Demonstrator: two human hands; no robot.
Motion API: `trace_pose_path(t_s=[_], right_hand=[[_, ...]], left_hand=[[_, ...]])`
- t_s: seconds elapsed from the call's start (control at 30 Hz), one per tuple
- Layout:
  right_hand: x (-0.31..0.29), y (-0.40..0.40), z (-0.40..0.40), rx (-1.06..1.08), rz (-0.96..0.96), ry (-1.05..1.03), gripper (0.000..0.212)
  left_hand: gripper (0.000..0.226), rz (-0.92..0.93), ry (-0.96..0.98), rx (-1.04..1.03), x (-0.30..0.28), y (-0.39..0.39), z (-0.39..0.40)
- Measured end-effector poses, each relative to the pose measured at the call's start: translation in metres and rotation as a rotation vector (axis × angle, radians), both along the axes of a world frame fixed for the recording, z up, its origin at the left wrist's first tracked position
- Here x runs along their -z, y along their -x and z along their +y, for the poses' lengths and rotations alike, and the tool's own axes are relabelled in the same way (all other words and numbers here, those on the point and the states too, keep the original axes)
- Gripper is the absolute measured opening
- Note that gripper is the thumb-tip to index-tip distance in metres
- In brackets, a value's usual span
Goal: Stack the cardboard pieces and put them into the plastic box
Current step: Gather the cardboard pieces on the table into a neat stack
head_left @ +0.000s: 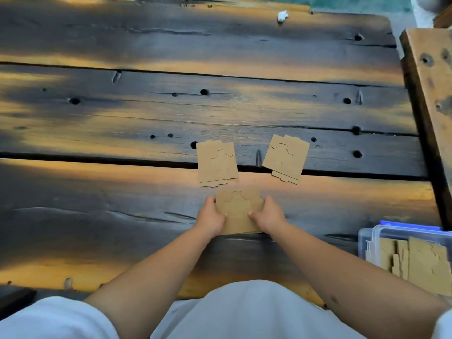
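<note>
A brown cardboard stack (238,206) with a cut-out pattern rests on the dark wooden table, gripped on both sides. My left hand (211,217) holds its left edge and my right hand (266,215) holds its right edge, thumbs on top. Two more cardboard pieces lie flat just beyond: one cardboard piece (217,163) to the upper left, a second, tilted cardboard piece (285,158) to the upper right. The clear plastic box (367,237) with a blue lid edge stands at the right, near the table's front, holding several cardboard pieces upright.
The table (146,113) is made of wide dark planks with gaps and holes. A wooden beam (430,94) runs along the right side. A small white crumpled scrap (282,15) lies at the far edge. A dark object (14,299) shows at the lower left.
</note>
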State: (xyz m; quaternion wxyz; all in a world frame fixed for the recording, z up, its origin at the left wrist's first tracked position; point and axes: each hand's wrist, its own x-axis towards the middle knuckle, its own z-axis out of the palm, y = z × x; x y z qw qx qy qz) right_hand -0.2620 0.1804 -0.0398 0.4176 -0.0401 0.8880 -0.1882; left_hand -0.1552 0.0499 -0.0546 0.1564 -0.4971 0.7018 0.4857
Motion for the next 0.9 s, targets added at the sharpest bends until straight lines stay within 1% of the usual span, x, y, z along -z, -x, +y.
trace_pose_path(t_s=[0.17,0.27,0.47,0.57,0.73,0.9], right_hand=[[-0.003,-0.012,-0.008,-0.075,0.034,0.099,0.05],[-0.007,-0.008,-0.022,-0.066,0.065,0.166,0.046],[-0.016,0.018,-0.069,-0.09,0.111,0.228,0.046],[-0.017,0.034,-0.093,-0.081,0.132,0.23,0.05],[-0.008,0.059,-0.121,-0.068,0.173,0.155,0.054],[0.005,0.071,-0.134,-0.036,0.153,0.097,0.053]], left_hand=[[0.041,-0.027,0.093,0.127,-0.005,-0.011,-0.007],[0.041,-0.021,0.132,0.152,-0.009,-0.01,-0.023],[0.044,0.04,0.178,0.073,-0.02,0.014,-0.069],[0.043,0.042,0.216,0.043,-0.022,0.03,-0.09],[0.047,0.042,0.231,0.006,-0.016,0.058,-0.113],[0.04,0.048,0.166,-0.093,-0.007,0.074,-0.118]])
